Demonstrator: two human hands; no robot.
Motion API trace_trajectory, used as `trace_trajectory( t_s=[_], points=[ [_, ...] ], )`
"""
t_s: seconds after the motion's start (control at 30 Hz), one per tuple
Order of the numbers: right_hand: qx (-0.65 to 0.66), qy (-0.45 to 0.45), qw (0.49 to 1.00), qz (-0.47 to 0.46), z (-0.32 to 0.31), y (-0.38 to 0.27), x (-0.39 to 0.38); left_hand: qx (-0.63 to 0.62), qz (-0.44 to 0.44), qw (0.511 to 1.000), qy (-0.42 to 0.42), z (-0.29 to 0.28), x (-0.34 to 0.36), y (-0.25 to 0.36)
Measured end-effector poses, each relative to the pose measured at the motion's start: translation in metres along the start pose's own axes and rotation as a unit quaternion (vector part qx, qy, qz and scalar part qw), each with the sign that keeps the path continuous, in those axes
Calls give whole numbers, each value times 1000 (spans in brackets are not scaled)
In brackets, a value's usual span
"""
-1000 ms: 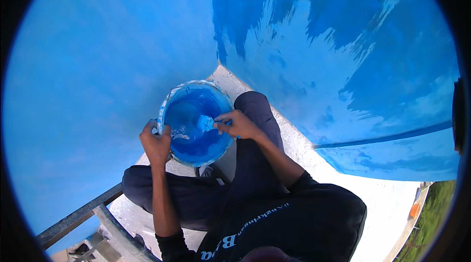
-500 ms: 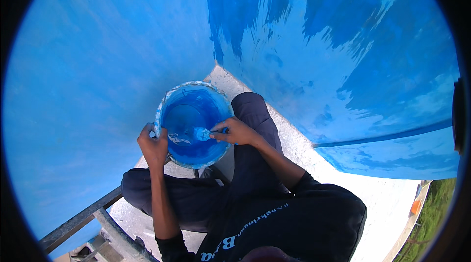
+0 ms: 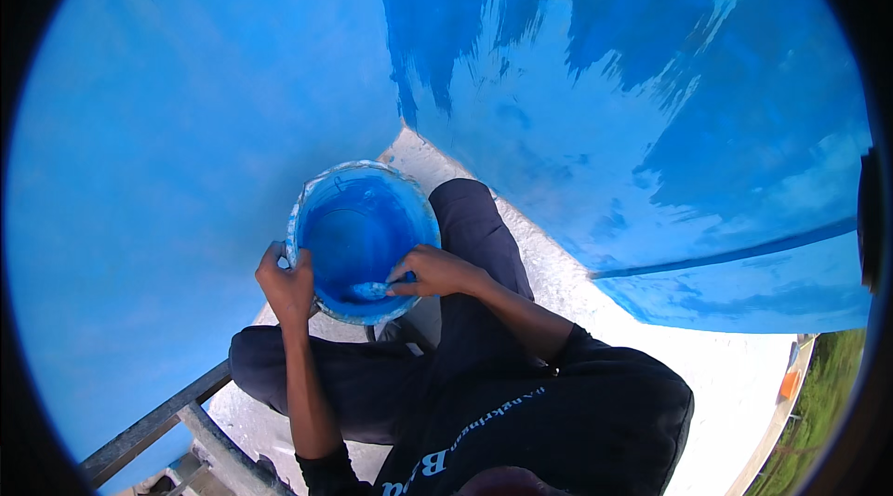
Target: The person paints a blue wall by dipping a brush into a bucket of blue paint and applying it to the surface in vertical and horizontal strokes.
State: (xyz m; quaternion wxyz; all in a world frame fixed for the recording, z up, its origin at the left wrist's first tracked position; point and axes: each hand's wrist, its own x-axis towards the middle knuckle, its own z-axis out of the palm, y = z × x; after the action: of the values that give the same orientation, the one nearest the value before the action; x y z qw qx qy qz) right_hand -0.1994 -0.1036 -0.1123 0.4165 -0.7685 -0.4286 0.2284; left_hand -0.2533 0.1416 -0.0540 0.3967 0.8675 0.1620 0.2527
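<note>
A paint-smeared bucket (image 3: 299, 208) with blue paint (image 3: 349, 240) in it stands between my bent legs, its mouth turned up toward me. My left hand (image 3: 286, 287) grips the bucket's left rim, thumb inside and fingers outside. At the near right of the mouth, my right hand (image 3: 423, 271) pinches a paintbrush (image 3: 370, 290) by its handle. The brush's head is coated in blue and lies low inside the bucket, by the near wall. Whether its bristles touch the paint, I cannot tell.
A light blue wall (image 3: 186, 124) rises on the left. The right wall (image 3: 558, 124) carries darker blue patches, meeting it in a corner ahead. I sit on a pale ledge (image 3: 530, 236). Dark rails (image 3: 153, 426) stand at lower left; grass (image 3: 823, 403) shows beyond the ledge at lower right.
The brush has moved toward me, from mid-bucket to its near wall, and now points more sideways. My right hand moved with it. My left hand still holds the rim.
</note>
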Motion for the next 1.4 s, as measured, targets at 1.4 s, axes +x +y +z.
trace_trajectory(
  t_s=[1.4],
  points=[
    [322, 629, 699, 115, -80, 58, -79, 34, 33, 999, -13, 4, 1, -16]
  ],
)
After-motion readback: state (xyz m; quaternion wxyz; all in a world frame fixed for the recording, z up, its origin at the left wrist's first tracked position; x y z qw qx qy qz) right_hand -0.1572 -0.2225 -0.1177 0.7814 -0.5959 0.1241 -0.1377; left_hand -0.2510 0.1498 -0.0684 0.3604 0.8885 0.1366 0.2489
